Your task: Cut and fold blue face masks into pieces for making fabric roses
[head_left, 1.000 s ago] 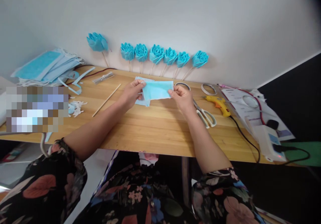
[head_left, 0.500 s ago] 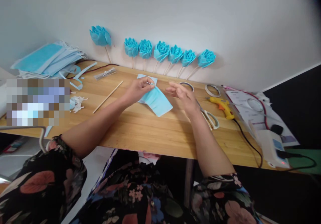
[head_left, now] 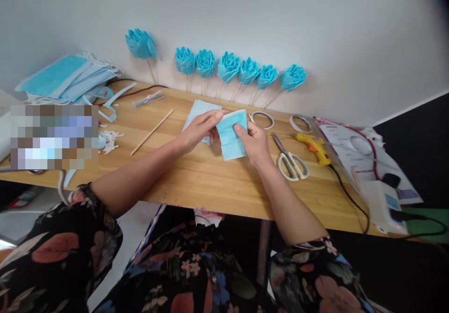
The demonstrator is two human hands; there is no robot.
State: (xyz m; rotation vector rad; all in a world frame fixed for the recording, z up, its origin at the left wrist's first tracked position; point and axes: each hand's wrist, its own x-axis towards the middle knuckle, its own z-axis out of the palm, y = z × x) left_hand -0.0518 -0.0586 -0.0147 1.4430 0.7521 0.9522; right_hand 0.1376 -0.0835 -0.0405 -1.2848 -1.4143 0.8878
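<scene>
Blue fabric piece (head_left: 231, 140) sits above the wooden table (head_left: 196, 177), pinched in my right hand (head_left: 257, 142), my left hand (head_left: 203, 128) closed on its upper left edge; beyond it, blue flowers (head_left: 228, 67) lean against the wall.

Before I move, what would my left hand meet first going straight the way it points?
Probably the blue sheet in your right hand; your left hand is at its edge, contact unclear.

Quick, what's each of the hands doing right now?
Left hand: closed on the blue sheet's upper left edge.
Right hand: closed on the same sheet, thumb on top.
</scene>
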